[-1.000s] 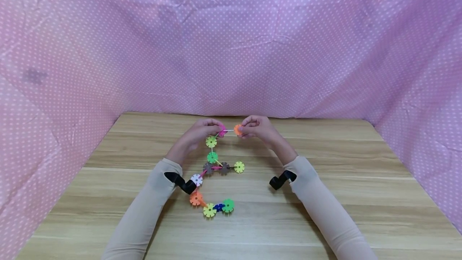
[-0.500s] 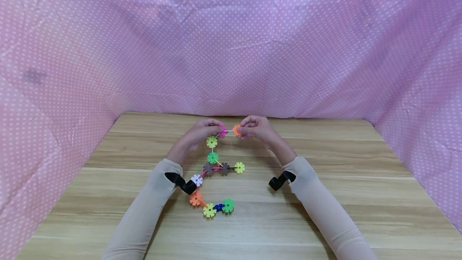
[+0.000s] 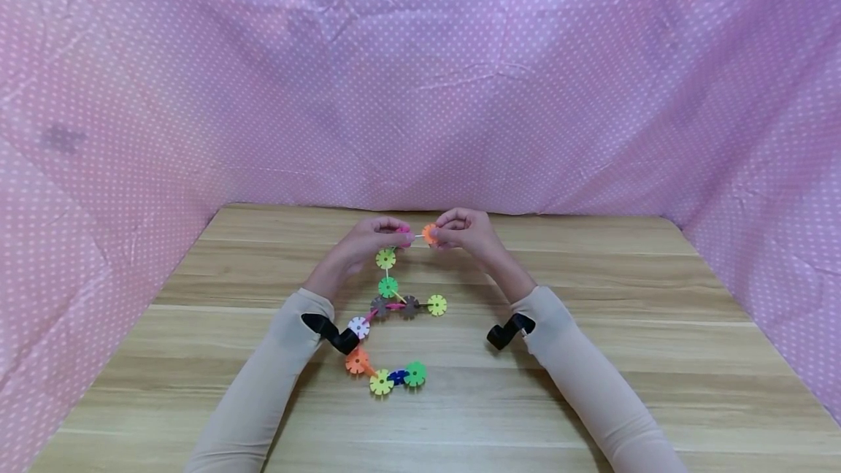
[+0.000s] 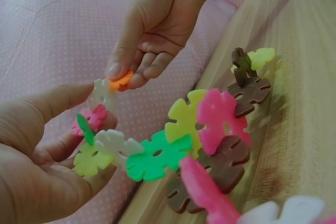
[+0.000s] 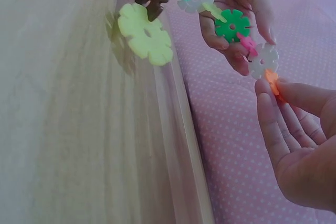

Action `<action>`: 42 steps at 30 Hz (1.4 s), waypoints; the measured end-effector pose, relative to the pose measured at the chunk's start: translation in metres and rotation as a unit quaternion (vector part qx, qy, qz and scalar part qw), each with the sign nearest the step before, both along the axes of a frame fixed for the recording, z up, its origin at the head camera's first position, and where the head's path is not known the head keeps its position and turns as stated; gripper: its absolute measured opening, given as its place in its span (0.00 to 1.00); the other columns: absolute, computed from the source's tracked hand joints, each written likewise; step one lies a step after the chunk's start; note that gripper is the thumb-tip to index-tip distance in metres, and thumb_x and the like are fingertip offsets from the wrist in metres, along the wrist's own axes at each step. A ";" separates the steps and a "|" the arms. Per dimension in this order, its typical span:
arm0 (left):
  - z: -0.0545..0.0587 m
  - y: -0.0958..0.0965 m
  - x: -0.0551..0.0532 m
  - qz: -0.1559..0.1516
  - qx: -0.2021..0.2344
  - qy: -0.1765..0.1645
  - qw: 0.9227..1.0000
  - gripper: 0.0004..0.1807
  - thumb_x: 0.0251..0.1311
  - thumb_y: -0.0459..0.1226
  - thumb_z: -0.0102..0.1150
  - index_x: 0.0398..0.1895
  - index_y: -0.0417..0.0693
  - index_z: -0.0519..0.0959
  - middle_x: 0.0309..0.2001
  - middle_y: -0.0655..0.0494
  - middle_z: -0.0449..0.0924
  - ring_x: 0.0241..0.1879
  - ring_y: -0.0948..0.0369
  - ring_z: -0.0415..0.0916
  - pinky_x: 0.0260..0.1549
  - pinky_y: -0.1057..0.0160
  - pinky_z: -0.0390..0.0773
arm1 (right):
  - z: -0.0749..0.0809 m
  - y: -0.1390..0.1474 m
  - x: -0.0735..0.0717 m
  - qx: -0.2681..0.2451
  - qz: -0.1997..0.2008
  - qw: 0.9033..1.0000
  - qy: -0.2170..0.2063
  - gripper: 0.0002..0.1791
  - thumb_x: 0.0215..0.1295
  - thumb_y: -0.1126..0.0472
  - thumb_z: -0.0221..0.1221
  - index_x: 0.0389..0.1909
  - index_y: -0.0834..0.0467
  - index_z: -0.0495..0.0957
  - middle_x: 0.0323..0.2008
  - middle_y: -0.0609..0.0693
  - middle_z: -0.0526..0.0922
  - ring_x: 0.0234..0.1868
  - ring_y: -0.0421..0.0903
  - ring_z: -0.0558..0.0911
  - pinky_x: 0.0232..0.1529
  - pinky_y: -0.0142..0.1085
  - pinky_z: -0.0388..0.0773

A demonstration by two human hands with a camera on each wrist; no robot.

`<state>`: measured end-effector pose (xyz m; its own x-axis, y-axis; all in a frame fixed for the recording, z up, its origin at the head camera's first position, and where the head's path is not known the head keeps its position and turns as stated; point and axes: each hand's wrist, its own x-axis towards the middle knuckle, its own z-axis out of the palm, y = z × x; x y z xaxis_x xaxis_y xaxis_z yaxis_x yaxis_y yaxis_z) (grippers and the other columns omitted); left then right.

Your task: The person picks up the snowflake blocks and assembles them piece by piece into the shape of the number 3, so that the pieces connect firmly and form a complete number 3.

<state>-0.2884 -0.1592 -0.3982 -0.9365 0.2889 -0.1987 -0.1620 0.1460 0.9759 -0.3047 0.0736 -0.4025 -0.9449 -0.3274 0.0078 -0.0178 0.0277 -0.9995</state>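
My right hand pinches an orange notched snowflake disc between thumb and fingers. That disc is slotted into, or touching, a white disc, seen almost edge-on in the head view. On the other side my left hand pinches the chain's far end, at the white disc and the pink disc; which one the thumb presses is hard to tell. From there the linked discs run towards the person: a yellow disc, a green disc, then brown discs with a yellow disc as a side branch.
Nearer the person the chain continues through a white disc, an orange disc, a yellow disc, a blue disc and a green disc. They lie on the wooden table. A pink dotted cloth hangs behind.
My right hand has shifted slightly left with the orange disc, closer to my left hand. My left thumb now reaches further right over the pink disc. The chain has shifted marginally right.
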 end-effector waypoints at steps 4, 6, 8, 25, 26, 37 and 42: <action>0.001 0.001 0.000 0.013 0.008 0.000 1.000 0.18 0.65 0.36 0.67 0.55 0.38 0.79 0.41 0.56 0.84 0.54 0.46 0.78 0.63 0.47 0.77 | 0.001 0.001 0.001 0.008 0.003 1.000 0.013 0.11 0.63 0.67 0.68 0.43 0.66 0.80 0.32 0.47 0.90 0.32 0.43 0.89 0.54 0.62 0.80; 0.001 0.001 0.000 0.019 0.011 0.000 1.000 0.18 0.65 0.36 0.67 0.55 0.38 0.79 0.43 0.56 0.85 0.54 0.48 0.79 0.64 0.47 0.77 | 0.002 0.002 0.001 0.012 0.008 1.000 0.015 0.11 0.63 0.67 0.68 0.45 0.67 0.81 0.33 0.48 0.91 0.33 0.44 0.90 0.55 0.63 0.80; 0.001 0.000 0.000 0.024 0.013 0.001 1.000 0.18 0.64 0.36 0.68 0.55 0.38 0.80 0.44 0.55 0.85 0.54 0.50 0.80 0.64 0.47 0.77 | 0.002 0.003 0.001 0.017 0.014 1.000 0.016 0.12 0.64 0.67 0.68 0.46 0.67 0.81 0.34 0.49 0.91 0.33 0.44 0.90 0.55 0.64 0.79; 0.001 0.000 0.001 0.020 -0.008 0.019 1.000 0.24 0.62 0.36 0.70 0.58 0.34 0.78 0.45 0.54 0.85 0.45 0.61 0.81 0.63 0.46 0.77 | 0.005 0.006 0.000 0.023 0.032 0.999 0.037 0.13 0.63 0.70 0.68 0.46 0.72 0.82 0.35 0.52 0.91 0.34 0.45 0.90 0.53 0.64 0.80; 0.001 0.000 0.001 0.020 -0.009 0.020 1.000 0.24 0.62 0.36 0.70 0.59 0.33 0.78 0.45 0.54 0.85 0.45 0.61 0.81 0.64 0.46 0.77 | 0.005 0.007 0.000 0.024 0.032 0.998 0.039 0.13 0.63 0.70 0.68 0.46 0.72 0.82 0.35 0.53 0.91 0.34 0.45 0.90 0.53 0.63 0.81; 0.003 0.003 0.004 0.027 -0.021 0.029 0.999 0.20 0.59 0.37 0.72 0.53 0.39 0.82 0.46 0.52 0.86 0.46 0.59 0.82 0.63 0.45 0.77 | 0.006 0.009 0.001 0.021 0.039 0.998 0.043 0.12 0.63 0.72 0.66 0.45 0.74 0.81 0.35 0.53 0.91 0.33 0.45 0.90 0.54 0.65 0.79; 0.004 0.005 0.005 0.033 -0.030 0.024 0.999 0.21 0.58 0.40 0.74 0.54 0.42 0.83 0.51 0.51 0.85 0.50 0.57 0.80 0.64 0.46 0.76 | 0.007 0.011 0.001 0.021 0.043 0.998 0.047 0.10 0.62 0.72 0.67 0.43 0.73 0.82 0.35 0.52 0.91 0.33 0.45 0.90 0.54 0.67 0.78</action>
<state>-0.2836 -0.1543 -0.3940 -0.9621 0.2149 -0.1678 -0.1262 0.1943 0.9728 -0.3039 0.0847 -0.3956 -0.9087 -0.4099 0.0784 -0.1147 0.0648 -0.9913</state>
